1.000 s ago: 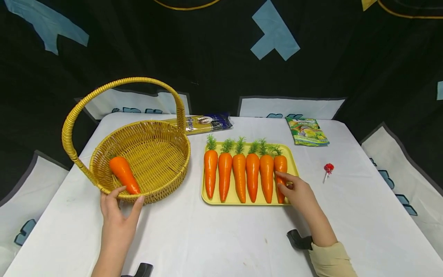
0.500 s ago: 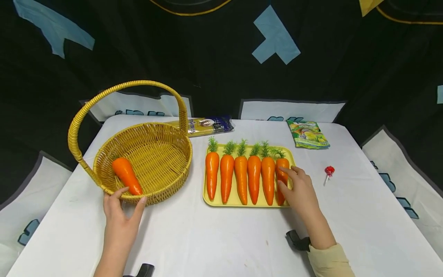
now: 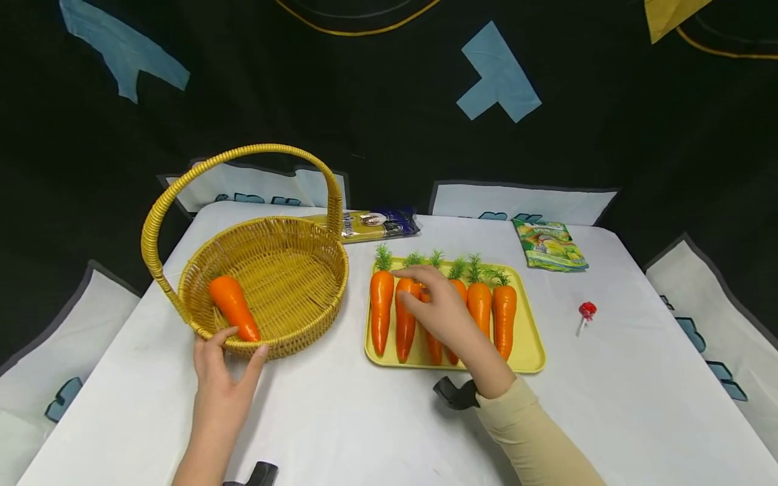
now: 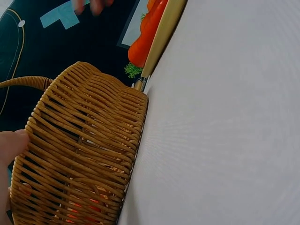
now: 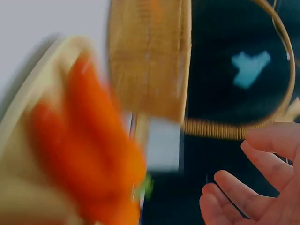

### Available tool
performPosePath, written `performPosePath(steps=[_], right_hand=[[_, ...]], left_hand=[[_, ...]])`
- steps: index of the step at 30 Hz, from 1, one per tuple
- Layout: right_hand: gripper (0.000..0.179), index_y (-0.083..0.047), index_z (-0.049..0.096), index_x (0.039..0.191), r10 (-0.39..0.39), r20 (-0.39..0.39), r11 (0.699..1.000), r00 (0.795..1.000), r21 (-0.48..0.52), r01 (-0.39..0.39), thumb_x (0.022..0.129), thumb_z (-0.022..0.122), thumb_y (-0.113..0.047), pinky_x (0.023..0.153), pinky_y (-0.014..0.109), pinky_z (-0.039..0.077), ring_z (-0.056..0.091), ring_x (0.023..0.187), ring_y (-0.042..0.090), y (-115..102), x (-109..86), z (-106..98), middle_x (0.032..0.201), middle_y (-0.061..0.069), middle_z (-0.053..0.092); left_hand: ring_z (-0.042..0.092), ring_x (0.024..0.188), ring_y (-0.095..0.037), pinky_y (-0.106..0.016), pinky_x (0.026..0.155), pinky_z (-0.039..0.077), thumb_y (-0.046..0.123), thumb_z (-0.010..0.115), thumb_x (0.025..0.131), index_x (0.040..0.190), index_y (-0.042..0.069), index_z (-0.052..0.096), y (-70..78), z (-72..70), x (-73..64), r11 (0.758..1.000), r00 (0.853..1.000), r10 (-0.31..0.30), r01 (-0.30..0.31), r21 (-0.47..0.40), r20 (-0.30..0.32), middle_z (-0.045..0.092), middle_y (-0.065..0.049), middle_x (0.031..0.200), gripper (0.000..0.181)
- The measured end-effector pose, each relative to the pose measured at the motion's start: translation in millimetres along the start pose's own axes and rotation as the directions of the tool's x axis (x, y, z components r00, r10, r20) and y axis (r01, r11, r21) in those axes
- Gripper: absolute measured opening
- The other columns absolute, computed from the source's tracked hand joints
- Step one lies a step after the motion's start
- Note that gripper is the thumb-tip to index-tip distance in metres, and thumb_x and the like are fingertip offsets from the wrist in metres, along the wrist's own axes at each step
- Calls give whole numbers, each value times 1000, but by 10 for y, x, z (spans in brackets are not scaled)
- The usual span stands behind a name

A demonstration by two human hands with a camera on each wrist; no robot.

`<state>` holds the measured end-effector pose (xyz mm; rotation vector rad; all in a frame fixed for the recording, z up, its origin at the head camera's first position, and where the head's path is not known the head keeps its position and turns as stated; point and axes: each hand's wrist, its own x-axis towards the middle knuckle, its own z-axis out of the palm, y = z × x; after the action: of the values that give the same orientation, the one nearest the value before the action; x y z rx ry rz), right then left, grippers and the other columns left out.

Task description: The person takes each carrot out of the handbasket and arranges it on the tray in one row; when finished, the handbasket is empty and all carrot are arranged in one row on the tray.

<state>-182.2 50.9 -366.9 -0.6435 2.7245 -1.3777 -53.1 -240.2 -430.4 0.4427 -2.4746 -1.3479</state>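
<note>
My left hand [image 3: 221, 391] holds the near rim of a yellow wicker basket [image 3: 304, 339], thumb and fingers spread along it. Inside the basket, a single orange carrot [image 3: 234, 307] leans against the near left side. Above the pale yellow tray [image 3: 530, 354] is my right hand [image 3: 446, 310], fingers apart and nothing in them, overlapping the middle carrots in the head view. Several carrots [image 3: 381, 310] with green tops lie side by side on that tray. In the right wrist view the right hand [image 5: 262, 183] has loosely bent fingers, well off the blurred carrots [image 5: 89, 154].
A pasta packet [image 3: 383, 226] lies behind the basket and tray. Towards the back right is a green packet [image 3: 550, 244], with a red lollipop [image 3: 587, 311] nearer. The white-covered table [image 3: 340, 418] ends at a dark curtain [image 3: 389, 115]. The basket's tall handle [image 3: 243, 154] arches upward.
My right hand has left the rightmost carrot, moving left over the middle of the tray with nothing held. My left hand stays on the basket rim. The head view has shifted slightly.
</note>
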Motion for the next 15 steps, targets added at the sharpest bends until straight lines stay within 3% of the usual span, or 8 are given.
performPosePath(steps=[6,10,15], right_hand=[[37,-18,61,131,-79,176,992,981,110,61,93,63,-15,90,34,49,56,110,24,-452,374,462,130,2,55],[39,-21,59,133,-94,292,991,952,122,61,94,63,-17,83,27,50,58,109,20,-672,581,760,132,1,55],[36,-18,62,130,-85,395,995,915,85,55,94,63,-17,82,26,49,58,111,20,-821,805,1152,130,7,58]], left_hand=[[11,138,-51,-74,91,30,39,60,95,144,9,26,10,-11,-5,998,1000,0,-1,66,19,-16,-15,158,67],[19,133,-57,-73,87,34,44,57,95,146,10,24,29,-17,-6,996,999,-3,-1,92,44,-16,-17,157,70],[29,126,-59,-71,83,39,44,57,95,144,10,26,41,-39,-16,992,1000,16,-18,121,22,-11,-19,157,67]])
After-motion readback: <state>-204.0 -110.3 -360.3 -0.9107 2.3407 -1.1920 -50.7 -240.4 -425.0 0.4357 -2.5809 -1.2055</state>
